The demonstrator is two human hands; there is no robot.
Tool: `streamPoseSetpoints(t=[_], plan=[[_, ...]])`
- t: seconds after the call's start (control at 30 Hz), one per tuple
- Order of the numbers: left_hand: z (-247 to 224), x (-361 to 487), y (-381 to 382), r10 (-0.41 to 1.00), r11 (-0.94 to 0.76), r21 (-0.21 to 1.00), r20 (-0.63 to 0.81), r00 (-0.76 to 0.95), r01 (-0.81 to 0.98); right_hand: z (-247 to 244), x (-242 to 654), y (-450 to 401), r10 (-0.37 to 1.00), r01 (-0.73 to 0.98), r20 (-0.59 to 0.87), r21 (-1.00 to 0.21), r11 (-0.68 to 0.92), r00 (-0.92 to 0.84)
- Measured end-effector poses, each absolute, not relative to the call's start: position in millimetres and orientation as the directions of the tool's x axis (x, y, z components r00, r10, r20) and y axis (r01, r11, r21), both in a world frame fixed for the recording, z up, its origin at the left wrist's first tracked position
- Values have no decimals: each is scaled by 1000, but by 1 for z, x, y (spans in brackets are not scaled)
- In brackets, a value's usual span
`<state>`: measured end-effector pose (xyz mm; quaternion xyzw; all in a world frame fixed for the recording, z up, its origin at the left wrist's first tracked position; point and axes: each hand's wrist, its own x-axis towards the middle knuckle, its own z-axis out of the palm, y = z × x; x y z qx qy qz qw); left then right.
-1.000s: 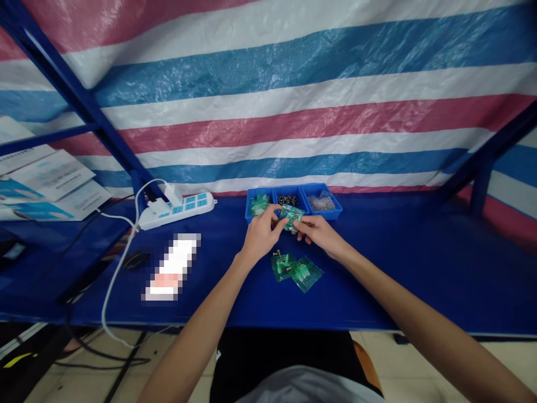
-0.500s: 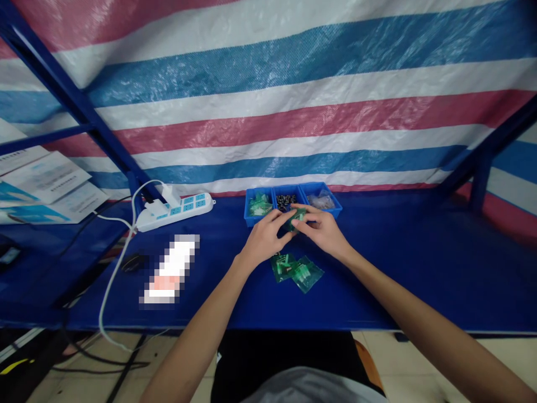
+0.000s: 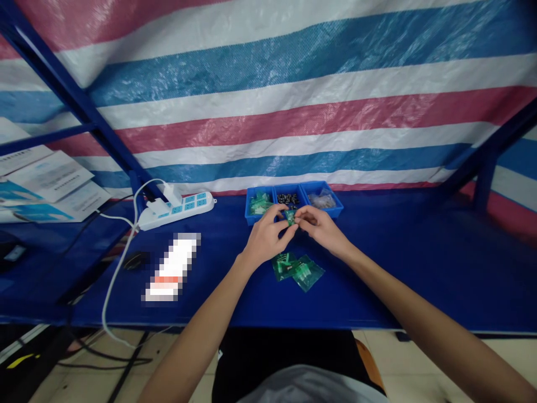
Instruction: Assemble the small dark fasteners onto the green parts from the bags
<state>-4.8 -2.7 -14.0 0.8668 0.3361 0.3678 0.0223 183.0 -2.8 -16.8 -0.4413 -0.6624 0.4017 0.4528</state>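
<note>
Between my hands is a small green plastic bag (image 3: 290, 216), just in front of the blue bins. My left hand (image 3: 268, 232) grips it from the left with thumb and fingers. My right hand (image 3: 321, 226) pinches its right edge with thumb and forefinger. Two more green bags lie on the table below my hands: one bag (image 3: 283, 265) at the left, the other bag (image 3: 308, 273) beside it, both with pale slim pieces inside. Behind my hands, the blue three-part bin (image 3: 251, 220) holds green bags (image 3: 260, 203), small dark parts (image 3: 288, 199) and clear bags (image 3: 322, 200).
A white power strip (image 3: 178, 210) with plugs and white cables lies on the blue table (image 3: 369, 291) to the left. Nearer sits a pixelated bright object (image 3: 172, 268) beside a dark item (image 3: 136, 261). Printed boxes (image 3: 50, 179) stand far left. Striped sheeting (image 3: 293, 123) hangs behind.
My right hand has drawn back a little, its fingers now pinching the bag's edge rather than lying over it. The view has shifted slightly; the bags on the table have stayed put.
</note>
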Motion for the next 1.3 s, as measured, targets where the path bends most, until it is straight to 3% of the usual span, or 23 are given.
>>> streamPoseSetpoints(t=[0.37, 0.5, 0.8, 1.03, 1.13, 1.3], plan=[[-11, -5, -2, 610, -777, 342, 619, 495, 528, -9, 187, -6, 923, 167, 125, -966, 197, -365], [-12, -7, 3, 659, -744, 373, 543, 520, 554, -15, 187, -6, 896, 148, 84, -975, 164, -436], [-17, -10, 5, 649, -760, 378, 460, 606, 528, -22, 183, -2, 951, 106, 196, -968, 227, -240], [-18, -7, 5, 724, -677, 381, 499, 476, 629, -21, 186, 0, 957, 250, 238, -928, 275, -169], [-19, -6, 5, 742, -660, 426, 501, 446, 619, -21, 187, 0, 960, 283, 239, -920, 272, -146], [-20, -6, 7, 763, -644, 536, 496, 414, 546, -24, 186, 3, 978, 169, 191, -965, 202, -82]])
